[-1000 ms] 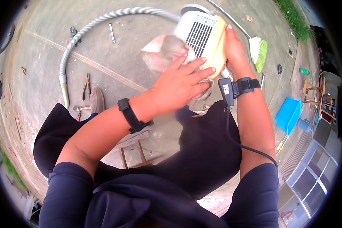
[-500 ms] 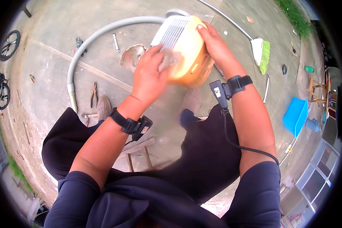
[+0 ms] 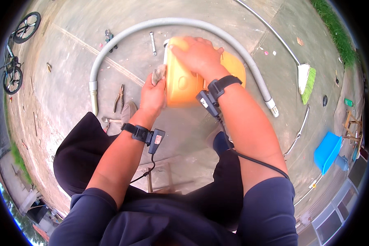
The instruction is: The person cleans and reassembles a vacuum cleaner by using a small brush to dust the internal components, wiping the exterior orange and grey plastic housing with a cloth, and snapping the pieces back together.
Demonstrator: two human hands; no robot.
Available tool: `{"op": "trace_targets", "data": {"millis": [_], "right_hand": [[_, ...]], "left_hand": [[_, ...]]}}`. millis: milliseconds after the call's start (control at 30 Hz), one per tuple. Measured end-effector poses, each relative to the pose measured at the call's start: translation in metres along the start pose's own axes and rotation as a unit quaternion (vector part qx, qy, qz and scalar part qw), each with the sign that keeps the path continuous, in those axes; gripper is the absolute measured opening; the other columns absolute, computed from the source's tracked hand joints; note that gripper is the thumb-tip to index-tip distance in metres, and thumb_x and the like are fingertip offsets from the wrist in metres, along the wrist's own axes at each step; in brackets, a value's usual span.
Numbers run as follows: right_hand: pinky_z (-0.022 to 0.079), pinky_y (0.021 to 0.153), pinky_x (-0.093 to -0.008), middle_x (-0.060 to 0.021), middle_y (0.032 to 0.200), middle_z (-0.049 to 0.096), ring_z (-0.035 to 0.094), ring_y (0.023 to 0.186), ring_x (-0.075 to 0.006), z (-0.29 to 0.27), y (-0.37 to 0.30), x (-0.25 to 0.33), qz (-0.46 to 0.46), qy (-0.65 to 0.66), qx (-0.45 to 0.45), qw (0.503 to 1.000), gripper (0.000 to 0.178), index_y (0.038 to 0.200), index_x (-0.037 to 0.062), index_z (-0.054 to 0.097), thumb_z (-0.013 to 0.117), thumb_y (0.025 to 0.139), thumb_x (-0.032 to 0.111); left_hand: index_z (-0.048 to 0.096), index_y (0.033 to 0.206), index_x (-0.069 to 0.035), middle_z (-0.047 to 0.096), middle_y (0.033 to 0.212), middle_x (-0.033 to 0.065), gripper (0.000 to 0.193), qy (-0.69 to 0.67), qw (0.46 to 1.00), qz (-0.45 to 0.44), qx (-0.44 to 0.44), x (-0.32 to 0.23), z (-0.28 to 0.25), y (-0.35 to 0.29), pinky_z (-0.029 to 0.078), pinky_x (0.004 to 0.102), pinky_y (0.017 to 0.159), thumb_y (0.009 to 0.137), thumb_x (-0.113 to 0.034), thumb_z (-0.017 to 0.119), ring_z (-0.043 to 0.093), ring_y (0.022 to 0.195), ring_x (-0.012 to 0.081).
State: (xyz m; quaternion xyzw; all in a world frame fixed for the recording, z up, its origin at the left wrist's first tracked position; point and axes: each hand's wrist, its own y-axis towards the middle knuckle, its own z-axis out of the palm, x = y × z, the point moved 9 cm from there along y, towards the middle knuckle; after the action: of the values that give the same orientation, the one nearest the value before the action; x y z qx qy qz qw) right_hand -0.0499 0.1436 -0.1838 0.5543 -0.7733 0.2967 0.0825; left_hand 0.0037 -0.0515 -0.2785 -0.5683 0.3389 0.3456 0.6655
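An orange plastic housing (image 3: 181, 88), which looks like a vacuum cleaner body, is held up in front of me with a pale strip along its left edge. My right hand (image 3: 201, 57) lies over its top, fingers curled round the far side and thumb pressed on the surface. At the left edge, my left hand (image 3: 151, 96) pinches a dirty grey rag (image 3: 158, 74) against the housing. The fingertips of that hand are partly hidden behind the edge. A black strap with a small device circles each wrist.
A grey corrugated hose (image 3: 168, 21) arches round the housing on the concrete. Pliers (image 3: 119, 98), a wrench (image 3: 153, 43) and a hammer (image 3: 110, 120) lie to the left. At the right are a broom (image 3: 305, 82), a long wrench (image 3: 302, 127) and a blue basin (image 3: 328, 153).
The housing has been turned: its white grille faced up before, and the smooth orange side does now. My right hand has shifted over its top. The rag, spread out earlier, is bunched up.
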Motion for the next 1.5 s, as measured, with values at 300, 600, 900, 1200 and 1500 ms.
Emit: {"op": "trace_targets", "data": {"millis": [300,600,900,1200,1500], "right_hand": [[0.025,0.123,-0.0484,-0.017,0.16,0.038,0.033,0.15,-0.0335,0.019,-0.017,-0.176,0.108,0.042,-0.143,0.983,0.069,0.151,0.0119,0.048,0.05,0.099,0.057],[0.034,0.119,-0.0426,-0.0202,0.154,0.044,0.042,0.142,-0.0372,0.054,-0.033,-0.217,0.184,0.225,-0.211,0.933,0.066,0.147,0.005,0.051,0.042,0.104,0.054],[0.033,0.119,-0.0424,-0.0225,0.15,0.048,0.043,0.141,-0.0375,0.048,-0.04,-0.208,0.183,0.215,-0.228,0.932,0.06,0.145,0.0025,0.053,0.042,0.106,0.047],[0.038,0.116,-0.0433,-0.0173,0.152,0.047,0.046,0.139,-0.0372,0.058,-0.034,-0.22,0.18,0.204,-0.224,0.936,0.056,0.143,0.0107,0.057,0.041,0.105,0.048],[0.036,0.117,-0.0444,-0.0119,0.154,0.046,0.044,0.14,-0.0356,0.052,-0.042,-0.214,0.209,0.203,-0.216,0.932,0.055,0.145,0.0138,0.056,0.036,0.105,0.046]], "left_hand": [[0.059,0.125,-0.006,0.069,0.108,0.003,0.025,-0.104,0.985,-0.131,-0.039,0.053,-0.036,0.01,0.053,0.0286,0.07,0.106,-0.022,0.056,0.067,0.087,0.0141],[0.062,0.121,-0.006,0.065,0.12,0.0145,0.03,0.433,0.795,0.425,0.017,-0.073,0.069,-0.022,0.047,0.0423,0.1,0.101,-0.028,0.059,0.06,0.122,0.0272],[0.065,0.129,-0.005,0.065,0.128,0.0196,0.038,0.608,0.697,0.379,0.02,-0.059,0.065,0.046,0.044,0.0511,0.103,0.098,-0.024,0.057,0.058,0.124,0.0379],[0.067,0.125,-0.004,0.068,0.123,0.0138,0.038,0.582,0.623,0.487,0.192,-0.034,0.217,0.002,0.047,0.0484,0.1,0.092,-0.023,0.062,0.061,0.118,0.0316],[0.069,0.112,-0.004,0.069,0.11,0.0152,0.031,0.619,0.695,0.348,0.116,-0.059,0.086,0.079,0.053,0.0471,0.088,0.103,-0.028,0.052,0.066,0.099,0.0387]]}}
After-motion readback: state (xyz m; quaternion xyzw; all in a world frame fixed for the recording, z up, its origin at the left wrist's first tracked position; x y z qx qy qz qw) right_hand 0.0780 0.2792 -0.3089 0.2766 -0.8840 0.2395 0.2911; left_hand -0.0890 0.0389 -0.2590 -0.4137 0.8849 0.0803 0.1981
